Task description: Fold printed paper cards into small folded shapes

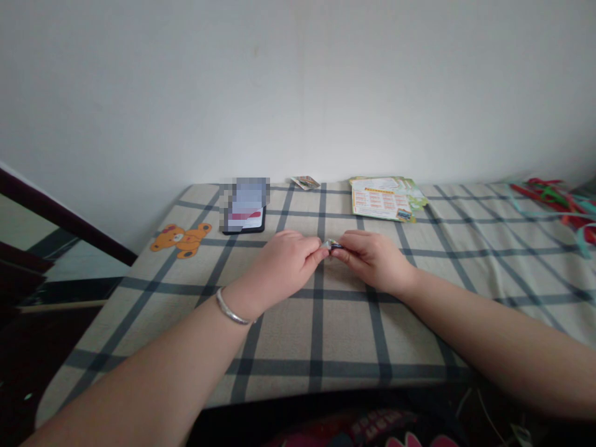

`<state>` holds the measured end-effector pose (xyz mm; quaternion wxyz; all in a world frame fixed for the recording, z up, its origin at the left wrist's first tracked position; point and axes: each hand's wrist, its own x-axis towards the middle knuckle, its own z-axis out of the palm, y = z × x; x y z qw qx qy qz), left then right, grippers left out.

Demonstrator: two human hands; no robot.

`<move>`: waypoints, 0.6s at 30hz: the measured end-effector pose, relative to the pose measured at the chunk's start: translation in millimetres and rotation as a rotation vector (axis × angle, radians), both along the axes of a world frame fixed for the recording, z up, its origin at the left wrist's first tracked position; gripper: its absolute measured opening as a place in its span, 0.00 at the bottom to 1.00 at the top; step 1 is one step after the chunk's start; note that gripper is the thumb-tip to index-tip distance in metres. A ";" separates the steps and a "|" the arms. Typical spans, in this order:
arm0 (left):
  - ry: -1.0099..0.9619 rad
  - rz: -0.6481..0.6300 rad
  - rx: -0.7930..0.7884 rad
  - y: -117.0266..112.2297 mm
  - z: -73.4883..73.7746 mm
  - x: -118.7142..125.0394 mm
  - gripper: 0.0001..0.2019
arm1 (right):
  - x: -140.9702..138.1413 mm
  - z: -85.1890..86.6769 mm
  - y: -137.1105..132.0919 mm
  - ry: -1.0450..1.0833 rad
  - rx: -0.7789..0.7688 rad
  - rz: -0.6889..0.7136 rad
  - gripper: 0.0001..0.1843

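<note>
Over the middle of the checked tablecloth point(344, 323), my left hand point(286, 257) and my right hand point(375, 257) meet almost fingertip to fingertip. Both are closed, with thumbs pressed against the curled fingers. Between them they pinch a small, crumpled-looking piece point(331, 244) with whitish and dark parts. Most of it is hidden by the fingers, so its kind cannot be told. A silver bangle point(231, 310) circles my left wrist.
A phone point(246, 208) with a lit screen lies at the back left, beside an orange bear cutout point(181, 240). Near the wall are a small patterned packet point(305, 182) and a stack of printed cards point(384, 198). Red, green and pale-blue ribbons point(559, 202) lie far right.
</note>
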<state>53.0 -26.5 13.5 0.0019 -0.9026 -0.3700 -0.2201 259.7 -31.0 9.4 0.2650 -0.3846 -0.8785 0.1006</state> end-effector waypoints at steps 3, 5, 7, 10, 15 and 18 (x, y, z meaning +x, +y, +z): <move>0.004 -0.009 -0.029 -0.1 0.4 -0.5 0.17 | 0.0 0.6 -0.1 -0.012 0.008 0.015 0.17; 0.004 -0.019 -0.047 -0.7 0.9 -0.5 0.16 | 0.0 0.6 0.1 -0.020 0.017 0.022 0.18; 0.003 -0.037 -0.050 -1.4 1.3 -0.3 0.17 | 0.0 0.5 0.2 -0.028 0.027 0.035 0.18; 0.006 -0.045 -0.047 -2.0 1.4 -0.2 0.17 | 0.8 0.5 0.4 -0.037 0.038 0.057 0.18; 0.013 -0.048 0.005 -2.7 3.4 0.3 0.18 | 3.0 0.2 1.9 -0.027 0.042 0.092 0.19; 0.010 -0.039 0.037 -3.9 5.7 0.9 0.17 | 3.1 -0.2 2.0 -0.022 0.051 0.103 0.20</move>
